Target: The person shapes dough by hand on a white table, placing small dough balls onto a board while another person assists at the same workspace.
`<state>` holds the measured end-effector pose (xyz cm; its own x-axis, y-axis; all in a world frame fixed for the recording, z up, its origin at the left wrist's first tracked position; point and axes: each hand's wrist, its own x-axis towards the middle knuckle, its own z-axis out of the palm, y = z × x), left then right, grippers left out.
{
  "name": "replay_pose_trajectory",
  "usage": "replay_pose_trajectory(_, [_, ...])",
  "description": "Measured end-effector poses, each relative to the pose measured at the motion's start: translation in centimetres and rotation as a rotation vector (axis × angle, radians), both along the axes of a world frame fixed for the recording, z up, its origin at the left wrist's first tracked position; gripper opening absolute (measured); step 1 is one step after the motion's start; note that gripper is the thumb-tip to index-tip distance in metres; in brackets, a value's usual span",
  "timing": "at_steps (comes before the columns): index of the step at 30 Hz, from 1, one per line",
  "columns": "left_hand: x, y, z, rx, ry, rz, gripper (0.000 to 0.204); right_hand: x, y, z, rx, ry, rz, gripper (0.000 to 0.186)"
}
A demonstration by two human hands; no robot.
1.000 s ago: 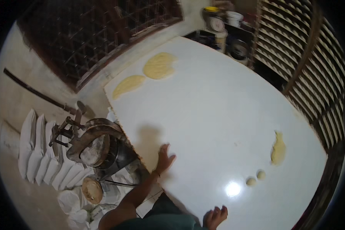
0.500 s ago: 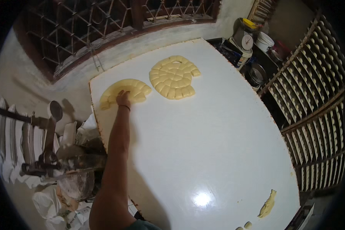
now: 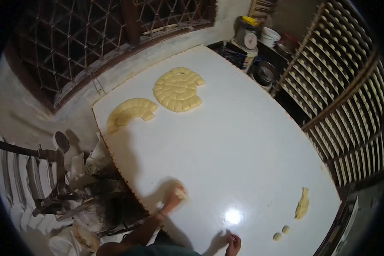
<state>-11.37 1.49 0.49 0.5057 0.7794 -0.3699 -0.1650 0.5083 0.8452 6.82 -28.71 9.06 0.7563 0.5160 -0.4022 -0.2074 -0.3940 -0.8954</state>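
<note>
A pale yellow dough piece (image 3: 181, 195) sits gripped in the left fingers (image 3: 179, 187), toward their right; for the right fingers (image 3: 231, 237) I cannot tell.

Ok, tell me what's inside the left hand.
A blurred, pale yellow piece, apparently dough, shows in the left hand; the hand covers the rest, so its full shape is hidden.

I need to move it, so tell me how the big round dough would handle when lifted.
The big round dough would probably sag, since it looks soft and smooth. It may separate along the lines dividing it into chunks. Lying broad and flat on the table, it seems unlikely to roll.
</note>
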Motion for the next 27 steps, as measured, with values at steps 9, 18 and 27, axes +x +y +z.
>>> replay_pose_trajectory(9, [9.8,-17.5,12.2,0.023,0.126,-0.669,0.055,3.2,-1.1,6.7,0.108,0.522,0.21,0.045])
replay_pose_trajectory(18, [15.8,-33.2,12.5,-0.403,0.035,-1.554,0.038,7.6,-30.7,7.4,0.571,0.127,-0.468,0.018])
replay_pose_trajectory(27, [21.3,-33.2,7.1,1.248,0.449,-0.693,0.035,7.6,-46.6,2.7,-0.327,-0.408,-0.591,0.02])
